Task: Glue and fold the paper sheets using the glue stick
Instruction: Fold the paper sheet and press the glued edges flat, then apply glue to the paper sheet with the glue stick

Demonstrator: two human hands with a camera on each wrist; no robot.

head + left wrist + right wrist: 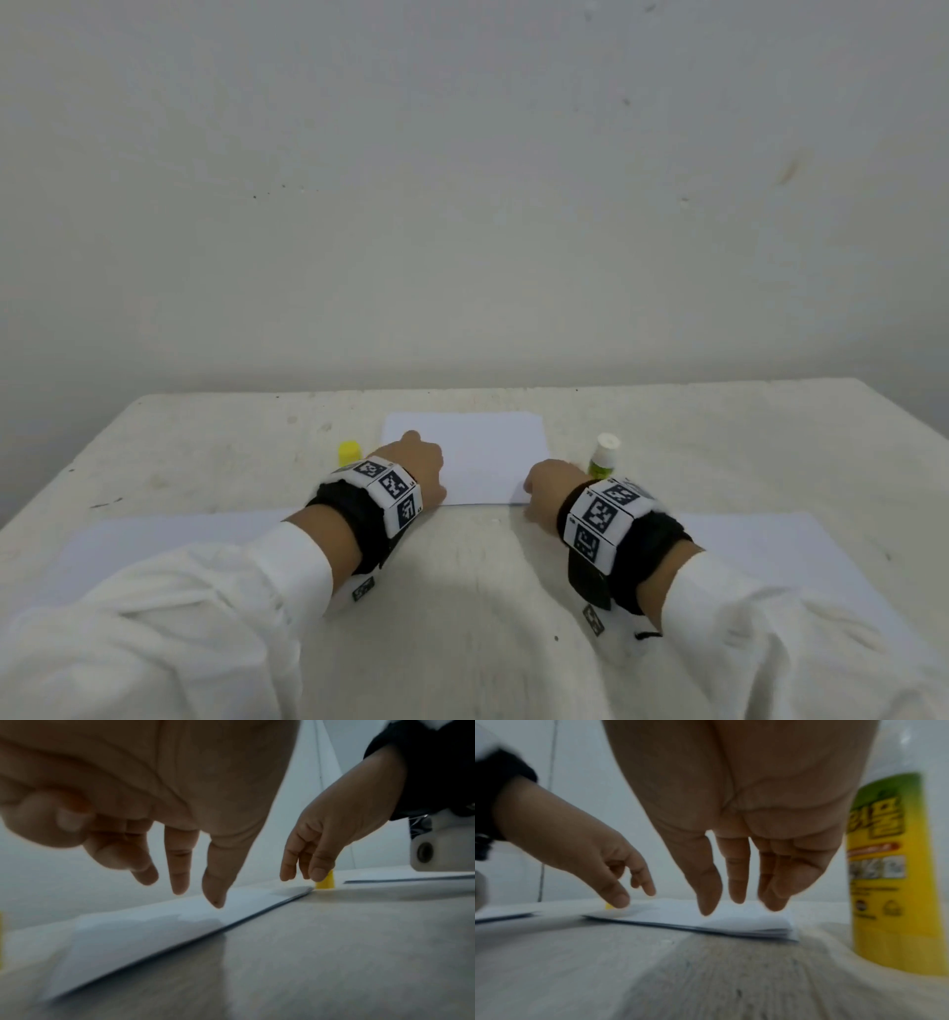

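A folded white paper lies flat at the table's middle; its layered edge shows in the right wrist view. My left hand is over the paper's near left corner, fingers straight, and one fingertip touches the sheet. My right hand is at the near right corner, its straight fingers pointing down onto the paper. Neither hand holds anything. The yellow-green glue stick stands upright just right of my right hand. Its yellow cap sits left of the paper.
Two more white sheets lie nearer to me, one at the left and one at the right, partly under my sleeves. The worn white table ends at a plain wall behind the paper.
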